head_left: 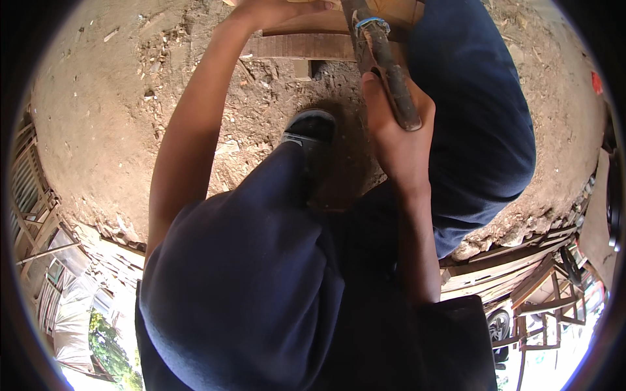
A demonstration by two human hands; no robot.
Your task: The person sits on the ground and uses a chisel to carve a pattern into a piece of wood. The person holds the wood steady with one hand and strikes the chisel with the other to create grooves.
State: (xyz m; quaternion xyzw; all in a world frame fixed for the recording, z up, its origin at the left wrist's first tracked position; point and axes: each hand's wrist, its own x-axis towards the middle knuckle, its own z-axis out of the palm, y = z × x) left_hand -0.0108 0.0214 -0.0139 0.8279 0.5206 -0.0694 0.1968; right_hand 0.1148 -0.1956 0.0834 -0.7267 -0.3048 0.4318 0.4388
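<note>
Partly within right fingers: dark handle

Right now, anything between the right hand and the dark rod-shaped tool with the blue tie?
Nothing visible: the right hand holds the dark rod-shaped tool near its lower end. The tool's upper end leaves the picture, so I can't tell there.
</note>
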